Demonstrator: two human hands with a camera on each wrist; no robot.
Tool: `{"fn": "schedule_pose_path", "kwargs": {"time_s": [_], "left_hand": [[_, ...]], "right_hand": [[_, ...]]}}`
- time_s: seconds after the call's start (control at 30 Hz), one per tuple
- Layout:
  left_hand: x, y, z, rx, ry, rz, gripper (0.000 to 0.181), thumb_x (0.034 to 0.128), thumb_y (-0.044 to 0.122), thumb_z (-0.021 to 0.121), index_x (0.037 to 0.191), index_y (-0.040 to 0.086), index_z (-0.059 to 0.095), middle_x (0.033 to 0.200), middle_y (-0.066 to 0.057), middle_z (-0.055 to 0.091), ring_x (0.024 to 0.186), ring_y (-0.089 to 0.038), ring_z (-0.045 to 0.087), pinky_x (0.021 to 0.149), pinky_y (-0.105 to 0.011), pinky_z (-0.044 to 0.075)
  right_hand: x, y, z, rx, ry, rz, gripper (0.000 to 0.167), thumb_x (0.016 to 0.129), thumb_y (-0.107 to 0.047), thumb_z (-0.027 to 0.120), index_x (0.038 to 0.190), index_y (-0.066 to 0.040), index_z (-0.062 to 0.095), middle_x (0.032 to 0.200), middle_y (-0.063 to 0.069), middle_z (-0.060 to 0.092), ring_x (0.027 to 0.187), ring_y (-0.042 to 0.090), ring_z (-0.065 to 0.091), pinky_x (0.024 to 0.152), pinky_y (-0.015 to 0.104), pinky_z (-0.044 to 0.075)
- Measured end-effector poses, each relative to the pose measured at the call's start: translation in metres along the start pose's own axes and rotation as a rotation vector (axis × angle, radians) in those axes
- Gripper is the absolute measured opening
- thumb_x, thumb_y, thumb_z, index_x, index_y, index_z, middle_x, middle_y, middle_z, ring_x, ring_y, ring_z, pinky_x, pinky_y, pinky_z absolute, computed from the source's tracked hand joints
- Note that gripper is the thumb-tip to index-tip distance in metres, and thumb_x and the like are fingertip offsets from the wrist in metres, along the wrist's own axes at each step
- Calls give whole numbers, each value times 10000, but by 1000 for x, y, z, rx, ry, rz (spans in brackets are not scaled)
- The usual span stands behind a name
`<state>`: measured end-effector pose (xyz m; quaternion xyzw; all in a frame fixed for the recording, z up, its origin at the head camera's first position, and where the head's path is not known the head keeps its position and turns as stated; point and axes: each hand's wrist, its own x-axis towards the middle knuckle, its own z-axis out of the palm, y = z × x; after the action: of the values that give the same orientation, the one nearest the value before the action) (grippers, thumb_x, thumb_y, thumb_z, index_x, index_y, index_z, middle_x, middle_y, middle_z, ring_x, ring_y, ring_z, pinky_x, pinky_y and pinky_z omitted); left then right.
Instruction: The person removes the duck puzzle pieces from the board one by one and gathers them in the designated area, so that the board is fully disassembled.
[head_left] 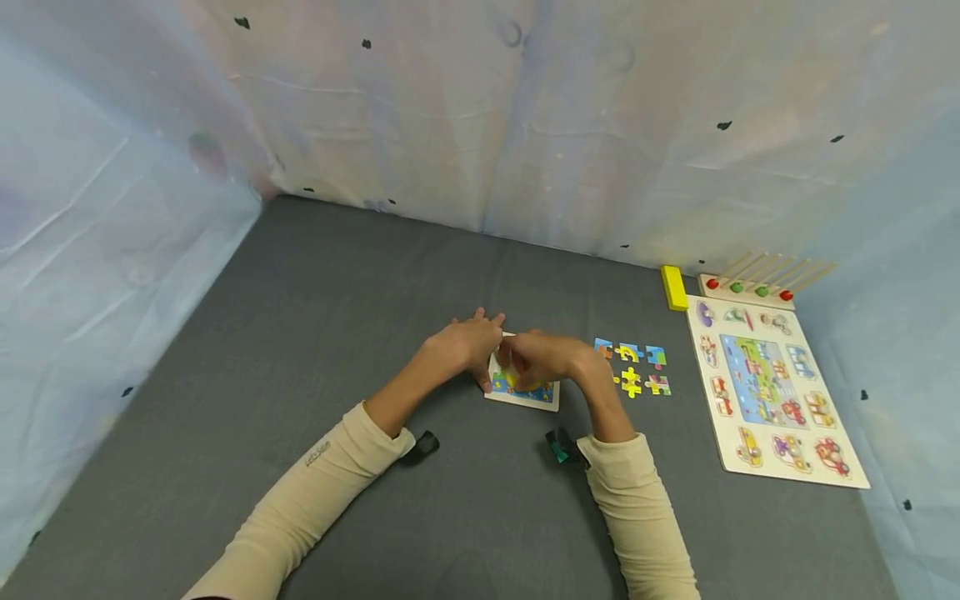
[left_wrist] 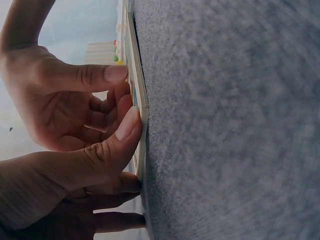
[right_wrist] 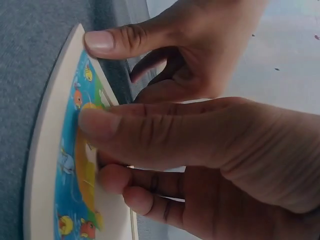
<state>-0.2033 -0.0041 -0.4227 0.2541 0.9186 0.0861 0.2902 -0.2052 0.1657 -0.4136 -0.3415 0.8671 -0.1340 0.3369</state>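
Note:
A small wooden jigsaw board lies flat in front of me, its near strip showing blue water with fish. My left hand holds its left side, the thumb against the near corner and the other fingers around toward the far end. Over the board's middle, my right hand pinches at a yellow and green puzzle piece with curled thumb and fingers. Fingertips hide much of that piece. Bare wood of the tray shows beside it in the right wrist view.
Several loose jigsaw pieces lie right of the board. Farther right are a large picture puzzle board, a yellow block and a wooden peg rack with red and green beads. Sheeting encloses the grey surface.

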Motion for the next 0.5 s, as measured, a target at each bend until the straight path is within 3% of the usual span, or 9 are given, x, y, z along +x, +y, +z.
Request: {"fn": "schedule_pose_path", "kwargs": {"time_s": [0.5], "left_hand": [[0,2,1,9,-3,-11,767,788,348,906,1452,102,613,1767,-119,138,1634,-423,109,1241,-689,296]], "right_hand": [[3,0,4,-8,28,-11,296,878,-62,835,1142,-26,704,956,76,694,782,125,593,723,243,507]]}}
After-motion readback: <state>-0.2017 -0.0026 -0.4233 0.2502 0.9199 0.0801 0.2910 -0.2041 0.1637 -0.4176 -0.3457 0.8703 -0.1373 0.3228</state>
